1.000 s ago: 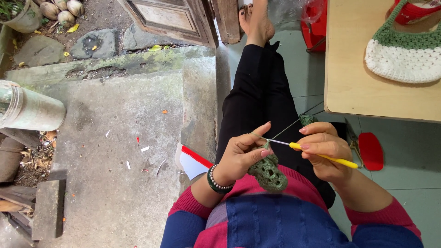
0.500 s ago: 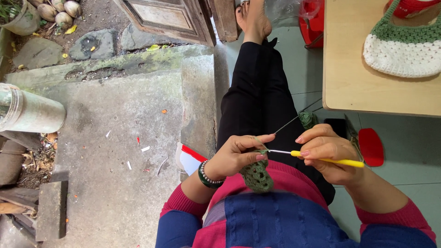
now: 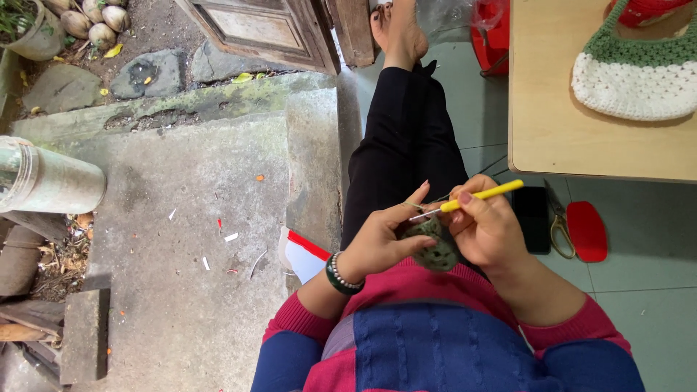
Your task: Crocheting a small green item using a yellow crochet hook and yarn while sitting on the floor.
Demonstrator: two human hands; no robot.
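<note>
The gray step (image 3: pixel 196 239) beside you looks the same. Your right hand (image 3: pixel 488 231) pinches the yellow hook (image 3: pixel 481 196), now tipped up. Your left hand (image 3: pixel 385 236) pinches the green crochet piece (image 3: pixel 434 247).

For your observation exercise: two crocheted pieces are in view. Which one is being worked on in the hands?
The small dark green crochet piece, pinched between both hands beside the yellow-handled hook. The green-and-white crocheted bag lies untouched on the wooden table.

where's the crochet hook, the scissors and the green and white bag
crochet hook (image 3: pixel 485 195), head view, on its yellow handle
scissors (image 3: pixel 559 225), head view, on the handle loop
green and white bag (image 3: pixel 633 76), head view, on its white crocheted body
</note>
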